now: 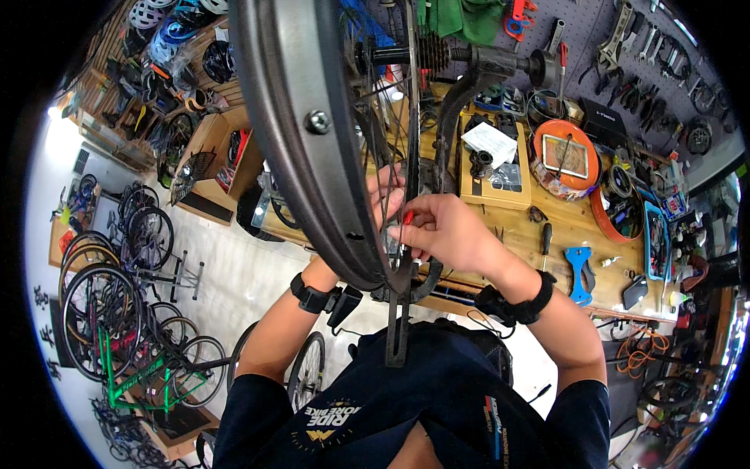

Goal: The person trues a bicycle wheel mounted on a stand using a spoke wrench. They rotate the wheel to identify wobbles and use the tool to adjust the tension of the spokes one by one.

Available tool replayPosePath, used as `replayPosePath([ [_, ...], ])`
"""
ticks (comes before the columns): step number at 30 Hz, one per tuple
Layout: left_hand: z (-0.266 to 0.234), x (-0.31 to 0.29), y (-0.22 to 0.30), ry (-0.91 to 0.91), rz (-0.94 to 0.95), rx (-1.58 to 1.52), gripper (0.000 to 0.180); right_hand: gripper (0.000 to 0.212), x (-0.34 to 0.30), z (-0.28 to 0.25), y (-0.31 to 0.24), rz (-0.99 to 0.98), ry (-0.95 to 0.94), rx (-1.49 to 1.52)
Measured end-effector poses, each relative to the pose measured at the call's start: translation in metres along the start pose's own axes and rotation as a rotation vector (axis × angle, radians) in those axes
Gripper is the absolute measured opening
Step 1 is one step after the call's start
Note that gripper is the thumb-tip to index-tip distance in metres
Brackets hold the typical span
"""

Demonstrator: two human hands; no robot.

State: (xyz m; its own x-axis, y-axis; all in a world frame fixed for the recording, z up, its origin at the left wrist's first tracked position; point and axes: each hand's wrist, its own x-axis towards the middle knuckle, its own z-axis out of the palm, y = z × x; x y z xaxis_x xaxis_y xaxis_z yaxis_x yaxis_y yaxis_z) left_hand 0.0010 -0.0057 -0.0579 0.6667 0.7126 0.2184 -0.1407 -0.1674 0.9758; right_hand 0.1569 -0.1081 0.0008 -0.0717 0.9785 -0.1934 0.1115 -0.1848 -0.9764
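A bicycle wheel with a dark rim [301,86] stands upright in a black truing stand [447,117], its cassette [434,53] up at the axle. On the right side of the rim, my right hand [449,234] is closed, pinching a small red tool, apparently a spoke wrench [408,218], close to the spokes near the rim. My left hand [384,194] reaches in from behind the rim, which hides much of it. Its fingers are curled among the spokes [400,148]; what they grip is hidden.
On the wooden bench [516,242] to the right lie a screwdriver [546,238], a blue tool [579,275], an open cardboard box [494,195] and a round orange tin [556,184]. Hand tools hang on the pegboard [586,39]. Several bicycles [117,336] stand at the left.
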Motion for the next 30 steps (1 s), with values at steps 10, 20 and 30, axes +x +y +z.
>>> replayPosePath([
  [10, 0.002, 0.0, 0.009, -0.042, -0.047, -0.174, 0.049, 0.024, 0.009, -0.007, 0.004, -0.131, -0.152, 0.14],
  [20, -0.006, 0.0, 0.004, -0.046, -0.1, -0.228, 0.047, 0.033, 0.021, 0.006, 0.004, -0.434, 0.054, -0.54],
  [30, -0.003, -0.001, -0.003, -0.002, -0.084, -0.308, 0.043, 0.045, 0.02, -0.01, -0.007, 0.181, -0.346, 0.162],
])
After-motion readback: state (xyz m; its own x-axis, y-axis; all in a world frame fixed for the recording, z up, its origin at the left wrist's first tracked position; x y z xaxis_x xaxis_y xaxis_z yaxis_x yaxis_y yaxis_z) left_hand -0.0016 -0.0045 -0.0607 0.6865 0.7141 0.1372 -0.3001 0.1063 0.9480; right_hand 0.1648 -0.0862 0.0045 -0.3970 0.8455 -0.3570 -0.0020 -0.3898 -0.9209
